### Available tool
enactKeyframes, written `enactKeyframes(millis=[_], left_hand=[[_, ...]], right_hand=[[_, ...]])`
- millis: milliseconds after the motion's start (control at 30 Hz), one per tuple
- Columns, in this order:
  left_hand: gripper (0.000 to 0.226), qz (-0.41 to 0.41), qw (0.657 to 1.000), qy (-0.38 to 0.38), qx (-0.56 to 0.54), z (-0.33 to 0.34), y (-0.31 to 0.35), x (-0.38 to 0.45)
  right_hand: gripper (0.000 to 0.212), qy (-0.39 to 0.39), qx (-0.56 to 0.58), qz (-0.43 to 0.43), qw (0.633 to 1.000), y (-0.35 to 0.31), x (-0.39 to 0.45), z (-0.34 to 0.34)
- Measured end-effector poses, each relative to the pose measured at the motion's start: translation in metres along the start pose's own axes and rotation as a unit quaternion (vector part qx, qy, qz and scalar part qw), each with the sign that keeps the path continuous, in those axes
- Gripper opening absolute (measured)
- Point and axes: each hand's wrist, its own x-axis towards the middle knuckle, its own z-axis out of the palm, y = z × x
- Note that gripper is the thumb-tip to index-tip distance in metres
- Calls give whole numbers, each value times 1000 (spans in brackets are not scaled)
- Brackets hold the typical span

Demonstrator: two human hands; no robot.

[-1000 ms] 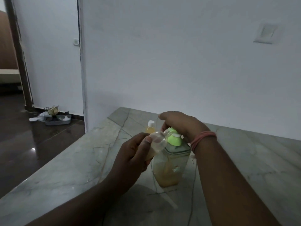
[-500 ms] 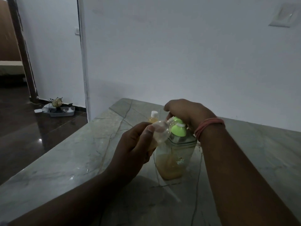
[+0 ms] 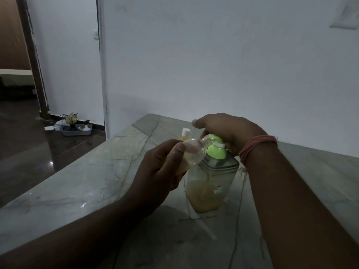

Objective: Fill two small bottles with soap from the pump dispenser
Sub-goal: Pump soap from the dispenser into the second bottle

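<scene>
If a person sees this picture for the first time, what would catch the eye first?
Probably the bright green pump head at the centre, on the clear pump dispenser standing on the marble table. The right hand rests on it, while the left hand holds a small clear bottle, tilted, its mouth at the spout. Behind them stands a second small bottle with a white cap.

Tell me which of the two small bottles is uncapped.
The clear small bottle that the left hand holds tilted, its bare neck at the green pump spout. The other small bottle stands on the table behind, wearing a white cap.
</scene>
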Motion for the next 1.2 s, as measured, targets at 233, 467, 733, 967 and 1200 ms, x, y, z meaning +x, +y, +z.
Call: enactKeyframes(millis=[233,467,733,967,1200], left_hand=[[45,10,1000,-5,-9,1,1,0],[36,12,1000,3,-4,-1,1,0],[33,5,1000,3,-2,-2,-1,1],[35,7,1000,-2,3,-1,3,-1],[32,0,1000,6,-2,-1,9,-3]], right_hand=[[38,-30,42,4,999,0,-2,-2],[49,-19,-7,-10,1000,1,0,-2],[44,-41,-47,-42,997,-4,-3,0],[40,-16,-31,-27,999,-1,-3,1],[54,-22,46,39,998,-3,-9,2]])
